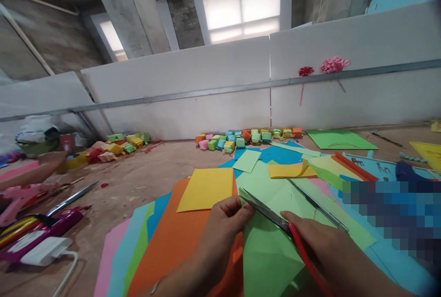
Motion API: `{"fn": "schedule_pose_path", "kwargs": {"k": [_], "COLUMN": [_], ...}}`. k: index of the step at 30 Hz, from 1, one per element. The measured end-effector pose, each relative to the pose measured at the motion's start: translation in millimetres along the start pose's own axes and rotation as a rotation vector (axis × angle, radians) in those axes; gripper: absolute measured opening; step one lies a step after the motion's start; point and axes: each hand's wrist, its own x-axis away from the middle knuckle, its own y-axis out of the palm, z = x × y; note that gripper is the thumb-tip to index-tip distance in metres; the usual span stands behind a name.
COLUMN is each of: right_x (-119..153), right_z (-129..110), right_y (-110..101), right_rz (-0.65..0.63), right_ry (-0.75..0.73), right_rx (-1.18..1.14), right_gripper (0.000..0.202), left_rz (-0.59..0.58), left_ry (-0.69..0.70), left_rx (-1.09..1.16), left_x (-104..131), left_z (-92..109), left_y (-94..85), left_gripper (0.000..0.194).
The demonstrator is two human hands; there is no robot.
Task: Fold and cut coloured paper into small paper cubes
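Observation:
My left hand (229,219) pinches the edge of a light green paper (268,246) between thumb and fingers. My right hand (310,237) holds red-handled scissors (268,212), whose blades point up and left, with the tips beside my left fingertips at the paper's edge. Beneath my left arm lie an orange sheet (165,242) and fanned sheets in blue, green and pink. On top of the orange sheet rests a yellow paper (208,189). A silver pen-like tool (319,206) lies on green paper beyond my right hand.
Small folded paper cubes (229,145) line the wall side, with another pile (119,146) farther left. A pink glue gun (17,200), a purple device (48,232) and a white plug (46,251) lie at left. A person's arm (41,166) reaches in there. Green cardboard (341,139) is at right.

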Motion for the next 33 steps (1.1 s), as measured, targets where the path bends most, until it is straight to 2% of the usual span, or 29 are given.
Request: {"fn": "schedule_pose_path", "kwargs": {"k": [8,14,19,26,29,33], "right_x": [1.1,-0.1,-0.8,0.0,-0.9,-1.0], "right_z": [4.1,-0.5,-3.4,-7.2,-7.7,-8.0], "right_y": [6.8,6.6,5.8,-0.4,-4.2,-6.0], "right_rz": [0.051,0.01,-0.048,-0.078,-0.069,-0.059], "right_ry": [-0.053,-0.036,0.001,0.063,0.07,0.069], "right_rx": [0.036,0.058,-0.012,-0.088,-0.089,-0.093], "right_gripper": [0.044,0.036,0.023,0.022,0.008,0.008], "left_rz": [-0.009,0.003,0.007,-0.009,-0.035,0.089], "left_ry": [-0.029,-0.068,-0.081,-0.093,-0.057,0.065], "left_rx": [0.003,0.033,0.024,-0.007,-0.018,-0.012], "left_x": [-0.2,1.1,1.4,0.6,1.0,-1.4], "left_z": [-2.5,-1.7,-3.7,-0.6,2.4,3.6], "left_y": [0.3,2.4,0.9,1.9,2.9,0.5], "left_gripper": [0.038,0.04,0.043,0.045,0.045,0.043]}}
